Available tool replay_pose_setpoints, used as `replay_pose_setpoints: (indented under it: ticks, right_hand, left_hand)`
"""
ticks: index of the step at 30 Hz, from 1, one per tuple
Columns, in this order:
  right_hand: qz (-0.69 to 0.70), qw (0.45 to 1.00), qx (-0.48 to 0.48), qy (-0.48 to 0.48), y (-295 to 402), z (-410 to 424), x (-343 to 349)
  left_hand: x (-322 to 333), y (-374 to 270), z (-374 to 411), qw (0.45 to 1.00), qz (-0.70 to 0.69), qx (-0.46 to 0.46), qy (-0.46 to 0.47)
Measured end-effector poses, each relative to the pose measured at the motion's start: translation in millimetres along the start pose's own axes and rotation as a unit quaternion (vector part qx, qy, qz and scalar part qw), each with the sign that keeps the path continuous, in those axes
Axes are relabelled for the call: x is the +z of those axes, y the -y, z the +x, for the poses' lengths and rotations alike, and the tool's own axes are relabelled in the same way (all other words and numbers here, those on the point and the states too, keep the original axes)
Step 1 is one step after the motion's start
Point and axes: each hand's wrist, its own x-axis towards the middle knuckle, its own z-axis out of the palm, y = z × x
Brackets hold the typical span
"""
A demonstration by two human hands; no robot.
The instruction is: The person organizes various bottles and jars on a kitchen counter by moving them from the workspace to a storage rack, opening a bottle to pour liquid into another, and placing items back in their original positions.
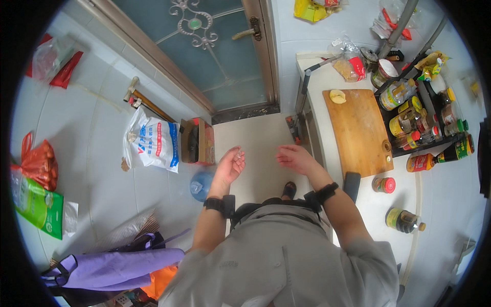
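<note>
My left hand (231,165) is raised over the floor, palm up with the fingers loosely curled. A small clear glint shows at its fingertips; whether it is a held thing is unclear. My right hand (296,158) hangs across from it, fingers pointing left, with nothing visible in it. The two hands are apart, and each wrist wears a black strap. Right of my right hand, a wooden cutting board (356,130) lies on the white counter (322,96). On the board rest a pale, peeled-looking piece of food (337,96) and a small brown ring-shaped thing (386,145).
A black rack (429,96) holds several bottles and jars. A red-lidded jar (384,185), a dark sauce bottle (404,220) and a phone-like dark slab (351,186) are on the counter. Leftward are a cardboard box (197,142), a blue water jug (200,187) and a hanging white bag (153,142). A glazed door (199,53) stands ahead.
</note>
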Motion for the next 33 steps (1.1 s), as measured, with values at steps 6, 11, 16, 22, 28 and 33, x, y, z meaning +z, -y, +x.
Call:
replay_pose_setpoints:
  ticks: [6,11,16,22,28,33]
  right_hand:
    - [0.076,0.992,-0.05,-0.087,30,-6,-58]
    - [0.136,0.97,-0.098,-0.175,52,-15,-97]
    - [0.189,0.924,-0.177,-0.283,71,-19,-127]
    - [0.249,0.864,-0.231,-0.372,93,3,-101]
    - [0.269,0.814,-0.226,-0.462,92,21,-64]
    - [0.282,0.779,-0.242,-0.506,83,20,-54]
  left_hand:
    - [37,-8,101,0.992,-0.095,-0.064,0.05]
    - [78,-17,224,0.993,-0.075,-0.091,0.007]
    - [133,-23,352,0.988,-0.047,-0.136,-0.056]
    - [181,-29,469,0.974,0.084,-0.194,-0.083]
    - [196,-35,540,0.961,0.137,-0.227,-0.085]
    - [188,-37,566,0.951,0.164,-0.251,-0.07]
